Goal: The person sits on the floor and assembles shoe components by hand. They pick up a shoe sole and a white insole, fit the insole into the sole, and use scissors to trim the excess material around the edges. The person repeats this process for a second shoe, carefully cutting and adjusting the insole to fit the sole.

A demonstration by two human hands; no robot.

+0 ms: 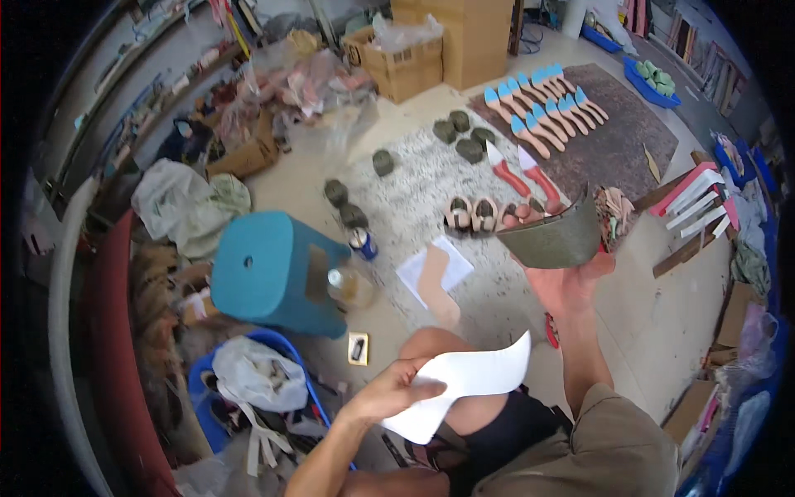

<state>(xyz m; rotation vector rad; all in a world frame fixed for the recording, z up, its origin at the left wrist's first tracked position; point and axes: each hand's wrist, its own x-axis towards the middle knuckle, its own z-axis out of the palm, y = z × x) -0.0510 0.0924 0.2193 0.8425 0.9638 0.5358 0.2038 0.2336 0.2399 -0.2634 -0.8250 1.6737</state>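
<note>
— Looking down through the head camera, what are the two hands on?

— The left hand (pixel 387 396) pinches a white curved paper pattern (pixel 464 385) at its near end, thumb on top and fingers closed beneath, low in the picture just above the knee (pixel 431 341). The right hand (pixel 571 286) is raised farther out, its fingers pressed up under a dark olive curved piece (pixel 551 236), something like a shoe upper, gripped at the lower edge.

— How would you judge them to handle?

— The paper looks very light and floppy; held at one end, its far tip keeps its curve but would likely crease or tear, so a hold nearer the middle seems safer. The olive piece appears stiffer, keeping a cupped shape on its own, light, probably not slippery; its bottom edge seems the natural place to grip.

— And the floor and room?

— A pale concrete floor (pixel 654 323), cluttered. A speckled mat (pixel 414 186) carries dark lumps and sandals; a brown mat (pixel 613 137) carries rows of blue-tipped insoles (pixel 542 108). A teal stool (pixel 269 269) stands to the left, near a can (pixel 362 243). Cardboard boxes (pixel 406 58) stand at the back, a blue tub (pixel 203 389) with bags near the left arm.
</note>
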